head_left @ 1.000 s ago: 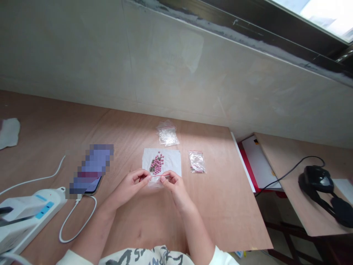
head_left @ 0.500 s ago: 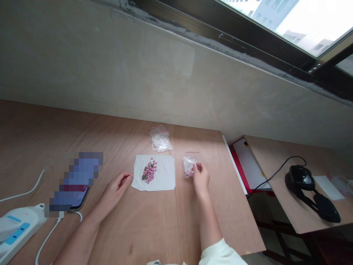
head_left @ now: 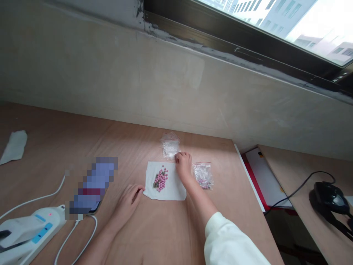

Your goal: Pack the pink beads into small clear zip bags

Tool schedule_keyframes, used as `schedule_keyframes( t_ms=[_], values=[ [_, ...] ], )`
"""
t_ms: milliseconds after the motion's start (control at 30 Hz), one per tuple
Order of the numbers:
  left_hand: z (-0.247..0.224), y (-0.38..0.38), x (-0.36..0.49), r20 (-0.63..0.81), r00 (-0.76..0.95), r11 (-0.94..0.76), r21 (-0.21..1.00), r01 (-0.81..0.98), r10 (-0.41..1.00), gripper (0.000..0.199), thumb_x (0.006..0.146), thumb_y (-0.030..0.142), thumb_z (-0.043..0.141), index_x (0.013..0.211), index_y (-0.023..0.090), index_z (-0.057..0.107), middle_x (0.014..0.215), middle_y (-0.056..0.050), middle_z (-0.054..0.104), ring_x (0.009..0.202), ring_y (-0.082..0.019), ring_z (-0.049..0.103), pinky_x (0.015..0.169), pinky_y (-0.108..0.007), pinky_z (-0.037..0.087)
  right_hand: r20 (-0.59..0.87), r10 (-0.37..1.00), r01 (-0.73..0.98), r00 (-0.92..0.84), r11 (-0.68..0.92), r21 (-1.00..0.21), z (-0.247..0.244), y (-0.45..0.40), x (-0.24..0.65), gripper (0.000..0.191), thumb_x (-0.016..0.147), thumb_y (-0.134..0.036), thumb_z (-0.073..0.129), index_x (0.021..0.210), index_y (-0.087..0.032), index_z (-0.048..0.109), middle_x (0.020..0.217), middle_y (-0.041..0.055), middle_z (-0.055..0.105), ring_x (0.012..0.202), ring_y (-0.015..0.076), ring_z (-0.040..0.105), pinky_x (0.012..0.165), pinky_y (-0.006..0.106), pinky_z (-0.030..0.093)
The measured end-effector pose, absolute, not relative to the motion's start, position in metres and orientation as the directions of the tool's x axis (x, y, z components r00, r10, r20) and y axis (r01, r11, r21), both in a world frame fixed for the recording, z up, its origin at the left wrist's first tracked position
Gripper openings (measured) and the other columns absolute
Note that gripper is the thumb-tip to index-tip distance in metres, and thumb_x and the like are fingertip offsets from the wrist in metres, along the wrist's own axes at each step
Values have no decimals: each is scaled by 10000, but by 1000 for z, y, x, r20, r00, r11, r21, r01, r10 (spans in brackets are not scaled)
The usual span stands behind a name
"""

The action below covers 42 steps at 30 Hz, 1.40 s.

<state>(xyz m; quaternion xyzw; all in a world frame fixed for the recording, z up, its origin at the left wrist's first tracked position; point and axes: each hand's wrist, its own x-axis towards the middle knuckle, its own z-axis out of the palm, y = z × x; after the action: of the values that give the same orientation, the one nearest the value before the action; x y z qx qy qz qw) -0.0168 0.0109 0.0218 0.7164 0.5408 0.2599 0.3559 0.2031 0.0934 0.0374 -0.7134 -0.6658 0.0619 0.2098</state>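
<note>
Pink beads with a few dark green pieces lie in a pile on a white paper sheet. At the sheet's left edge is my left hand, its fingers closed together and the fingertips at the paper's edge. My right hand reaches over the sheet's upper right corner, fingertips closed at the lower right edge of a stack of clear zip bags. Right of the sheet lies a clear zip bag with pink and dark pieces, untouched.
A phone, its screen blurred, lies at left beside a white power strip with white cables. Far left is a white paper piece. On a lower desk at right are a black device and its cable. A wall and window stand behind.
My right hand has left the bag with the pieces and moved up and left to the stack of clear bags. The view has shifted left. My left hand stays at the sheet's edge.
</note>
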Motion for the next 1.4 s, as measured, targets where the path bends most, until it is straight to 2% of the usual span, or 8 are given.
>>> schedule_keyframes(
  t_ms=[200,367,467,667,1033,1167,1300,1400],
  values=[
    [22,12,-18,-47,251,-96,844,527,967,197,789,315,393,758,218,561,749,-33,579,757,-201,510,669,-303,422,278,900,772,336,-94,-629,57,85,214,181,717,-130,400,706,-171,576,730,83,598,768,216,476,726,349,320],
    [35,15,-14,-213,173,164,952,258,962,267,766,367,435,932,182,529,869,-46,598,808,-179,549,728,-297,440,-18,928,86,372,-54,-995,88,44,207,97,729,-285,474,744,-190,491,794,61,616,785,187,551,740,334,380],
    [52,16,-5,-207,294,187,978,96,933,370,765,353,457,1100,196,436,1067,-62,535,939,-164,507,827,-294,404,-229,960,-249,162,-185,-951,89,15,195,146,677,-309,568,714,-186,500,734,42,637,743,168,573,740,321,394],
    [68,13,5,-296,409,272,955,116,864,401,740,378,482,1086,178,456,1061,-71,523,776,-137,518,705,-269,431,-416,909,-461,-34,-383,-800,69,-21,186,161,637,-284,632,700,-171,536,671,22,625,662,131,549,677,279,397],
    [66,2,4,-357,464,336,933,131,810,356,727,354,511,1027,166,479,948,-40,520,722,-117,467,592,-214,389,-389,903,-551,-184,-423,-720,68,-37,182,126,659,-240,614,724,-166,535,642,-2,578,588,97,508,620,243,381],
    [67,-1,3,-352,524,332,934,136,776,224,721,328,523,842,142,553,776,0,541,614,-88,439,571,-206,362,-418,890,-513,-180,-448,-732,61,-40,180,151,661,-256,590,753,-167,509,643,1,554,582,105,498,621,262,383],
    [71,-2,-4,-344,457,321,938,130,821,159,697,296,555,712,139,536,646,36,495,570,-77,424,546,-193,345,-478,864,-220,156,-441,-870,52,-41,178,216,636,-270,567,792,-172,456,769,47,537,680,150,488,660,310,377],
    [77,-3,-8,-346,469,304,938,165,813,152,700,290,548,692,140,531,636,35,498,578,-84,444,554,-199,354,-220,854,195,472,-344,-918,62,-43,170,232,633,-258,556,810,-183,425,873,59,481,767,164,446,701,311,351]
  ],
)
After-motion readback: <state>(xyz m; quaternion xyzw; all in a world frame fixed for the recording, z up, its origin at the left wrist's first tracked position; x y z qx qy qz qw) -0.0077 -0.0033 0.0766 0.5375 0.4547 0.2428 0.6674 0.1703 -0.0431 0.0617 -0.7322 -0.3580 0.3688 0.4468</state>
